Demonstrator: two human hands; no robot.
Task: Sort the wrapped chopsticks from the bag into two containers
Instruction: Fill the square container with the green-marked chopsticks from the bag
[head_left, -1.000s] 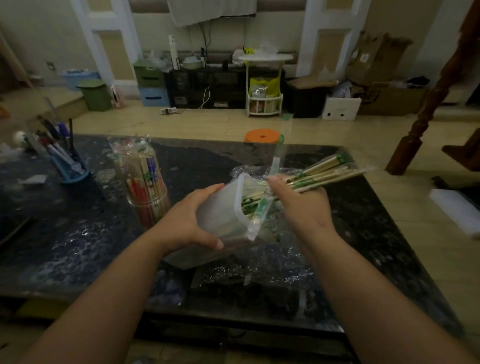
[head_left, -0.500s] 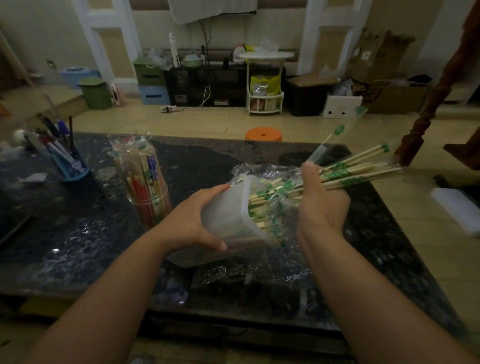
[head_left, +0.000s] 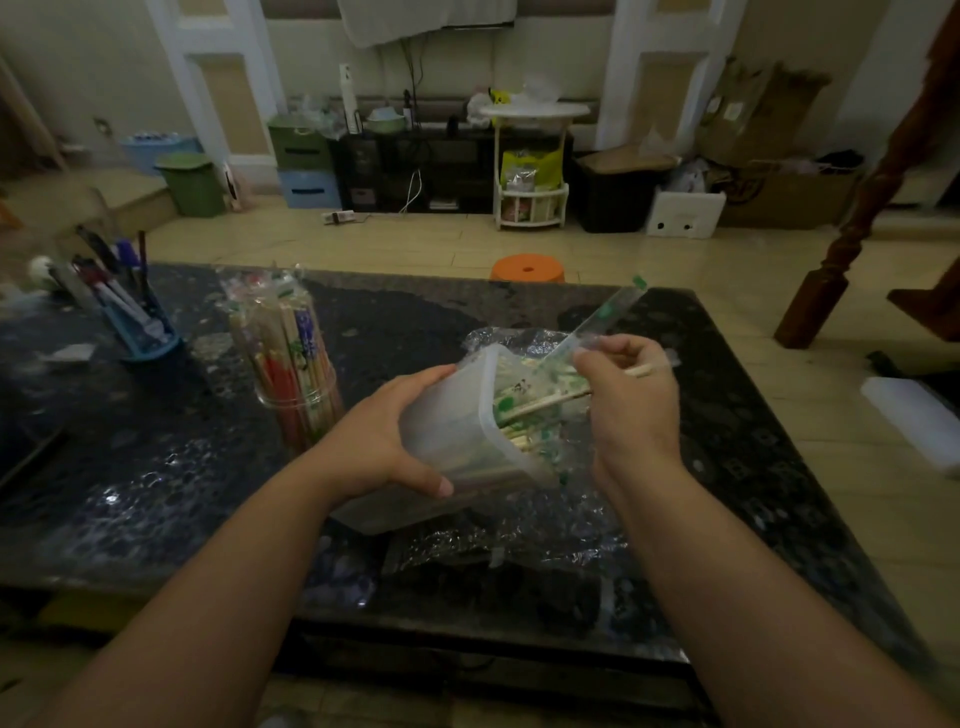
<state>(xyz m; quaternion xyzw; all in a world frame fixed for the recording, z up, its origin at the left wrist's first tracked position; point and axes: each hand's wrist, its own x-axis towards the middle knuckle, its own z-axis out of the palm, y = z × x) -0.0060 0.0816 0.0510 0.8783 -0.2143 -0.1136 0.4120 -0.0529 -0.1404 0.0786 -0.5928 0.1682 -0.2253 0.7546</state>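
L hand (head_left: 382, 441) grips tilted plastic tub (head_left: 449, 423); R hand (head_left: 631, 400) pinches wrapped chopsticks (head_left: 605, 314) at its mouth.

No legible text anywhere. Wrapped chopsticks (head_left: 540, 402) in the tilted container (head_left: 447, 431), centre frame: green print on the sleeves, too blurred to read. Sleeves in the jar (head_left: 306, 415), left of centre: blue and red print, unreadable. Cardboard box (head_left: 789, 197), upper right: dark mark, illegible. Yellow bag (head_left: 530, 169), upper centre: print unresolved.
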